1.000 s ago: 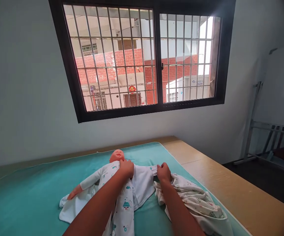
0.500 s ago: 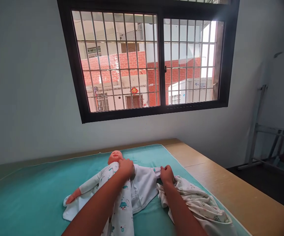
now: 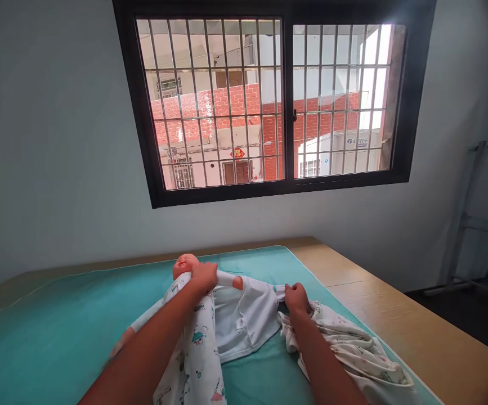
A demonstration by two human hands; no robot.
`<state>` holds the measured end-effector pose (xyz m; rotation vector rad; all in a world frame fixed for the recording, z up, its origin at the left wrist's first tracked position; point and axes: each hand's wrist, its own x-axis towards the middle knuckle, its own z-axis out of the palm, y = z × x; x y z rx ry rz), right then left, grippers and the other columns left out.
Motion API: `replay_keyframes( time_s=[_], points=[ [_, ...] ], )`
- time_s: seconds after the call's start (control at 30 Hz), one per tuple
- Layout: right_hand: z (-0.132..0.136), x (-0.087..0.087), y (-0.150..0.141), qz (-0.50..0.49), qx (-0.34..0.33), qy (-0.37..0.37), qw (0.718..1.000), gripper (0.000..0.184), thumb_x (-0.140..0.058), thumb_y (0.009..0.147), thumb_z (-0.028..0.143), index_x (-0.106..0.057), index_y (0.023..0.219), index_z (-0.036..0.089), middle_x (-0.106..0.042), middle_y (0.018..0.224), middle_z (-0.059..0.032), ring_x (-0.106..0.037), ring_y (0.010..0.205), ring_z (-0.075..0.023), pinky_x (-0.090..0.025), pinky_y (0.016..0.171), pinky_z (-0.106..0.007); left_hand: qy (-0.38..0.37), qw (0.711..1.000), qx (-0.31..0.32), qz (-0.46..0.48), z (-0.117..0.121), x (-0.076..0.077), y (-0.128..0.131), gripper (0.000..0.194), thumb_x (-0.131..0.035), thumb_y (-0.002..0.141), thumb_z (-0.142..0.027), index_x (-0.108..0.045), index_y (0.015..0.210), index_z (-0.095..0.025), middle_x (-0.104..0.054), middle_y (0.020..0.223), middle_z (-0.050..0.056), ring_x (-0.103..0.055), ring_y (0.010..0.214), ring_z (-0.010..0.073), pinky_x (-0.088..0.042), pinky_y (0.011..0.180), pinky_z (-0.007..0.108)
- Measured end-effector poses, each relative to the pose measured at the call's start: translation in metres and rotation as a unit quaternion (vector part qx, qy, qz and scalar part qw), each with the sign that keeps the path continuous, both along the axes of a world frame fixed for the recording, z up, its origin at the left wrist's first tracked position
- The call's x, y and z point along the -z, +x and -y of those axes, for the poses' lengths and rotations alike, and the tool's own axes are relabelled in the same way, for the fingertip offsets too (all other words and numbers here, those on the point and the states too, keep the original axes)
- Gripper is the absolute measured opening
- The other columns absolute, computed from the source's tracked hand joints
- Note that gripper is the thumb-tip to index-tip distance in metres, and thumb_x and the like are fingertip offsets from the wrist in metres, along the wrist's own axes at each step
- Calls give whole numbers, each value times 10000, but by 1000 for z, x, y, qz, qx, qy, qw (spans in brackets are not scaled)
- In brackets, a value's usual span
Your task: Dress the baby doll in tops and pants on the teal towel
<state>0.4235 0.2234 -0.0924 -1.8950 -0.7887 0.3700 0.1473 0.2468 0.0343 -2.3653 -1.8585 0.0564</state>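
Observation:
A baby doll [image 3: 184, 265] lies on its back, its head toward the wall. My left hand [image 3: 204, 277] is closed on the doll at its shoulder and upper chest, fingertips partly hidden. Past that hand, the doll's white-sleeved arm ends in a bare hand [image 3: 237, 282], over the spread white baby shirt [image 3: 254, 318]. My right hand [image 3: 296, 298] grips the end of this shirt's printed sleeve in a fist, pulled out to the right. Printed white cloth [image 3: 204, 337] covers the doll's front. My left forearm hides part of the doll's other arm.
A crumpled printed garment [image 3: 349, 346] lies beside my right forearm. Under everything is a teal sheet [image 3: 70, 320] on a wooden table [image 3: 379, 301]. A barred window [image 3: 286, 107] is in the wall behind, and a metal stand [image 3: 465, 219] is at the right.
My left hand and the doll have shifted left, away from my right hand. The doll's near-right arm and hand now show outside the shirt. My right hand keeps its hold on the sleeve.

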Motion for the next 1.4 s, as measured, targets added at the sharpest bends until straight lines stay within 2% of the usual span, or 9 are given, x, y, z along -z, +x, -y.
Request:
replay_keyframes(
  time_s=[0.23, 0.4, 0.73, 0.93, 1.1, 1.27, 1.4],
  points=[
    [-3, 4, 2, -8, 3, 19, 1000, 248, -531, 753, 304, -345, 596, 255, -464, 533, 21, -440, 545, -185, -317, 551, -288, 9, 999, -20, 29, -6, -2, -28, 239, -473, 810, -145, -621, 992, -190, -686, 1054, 130, -653, 949, 276, -472, 748, 349],
    [-4, 6, 2, -16, 8, 19, 1000, 252, -542, 748, 308, -349, 595, 254, -463, 529, 23, -438, 535, -186, -316, 548, -296, 16, 998, -27, 49, -6, 0, -32, 223, -493, 814, -188, -612, 1001, -211, -691, 1044, 112, -658, 915, 250, -467, 725, 322],
    [-9, 11, 5, -40, 6, -4, 999, 229, -533, 768, 330, -366, 631, 252, -479, 533, 26, -447, 525, -181, -322, 523, -286, 35, 998, -31, 42, -1, -5, -41, 255, -422, 815, -127, -573, 1005, -205, -681, 996, 105, -655, 883, 242, -461, 702, 326],
    [-6, 7, 0, -20, -14, 7, 1000, 213, -545, 734, 350, -400, 620, 242, -489, 547, 19, -442, 547, -179, -310, 540, -285, 52, 998, 17, 16, 11, -2, -24, 255, -434, 825, -98, -565, 1025, -187, -653, 1049, 117, -616, 978, 253, -448, 814, 362],
    [-4, 3, -9, -11, -78, 55, 995, 203, -557, 692, 408, -504, 643, 218, -580, 628, -9, -508, 607, -182, -348, 575, -279, 34, 998, 55, -7, 18, 4, -2, 274, -507, 793, -71, -572, 1041, -168, -640, 1072, 133, -597, 1002, 276, -438, 846, 396],
    [-4, 2, -17, -28, -157, 105, 982, 319, -520, 697, 499, -603, 699, 191, -665, 727, -41, -572, 676, -196, -404, 629, -281, 17, 997, 68, -11, 22, 12, 17, 247, -501, 817, -61, -591, 1031, -146, -635, 1071, 162, -585, 1026, 304, -414, 865, 425],
    [-5, 0, -20, -41, -180, 129, 974, 388, -504, 703, 546, -628, 727, 179, -679, 739, -52, -581, 695, -203, -419, 653, -285, 2, 997, 74, -10, 23, 20, 26, 229, -517, 830, -87, -607, 1034, -137, -634, 1075, 179, -579, 1041, 324, -397, 876, 444]
  ],
)
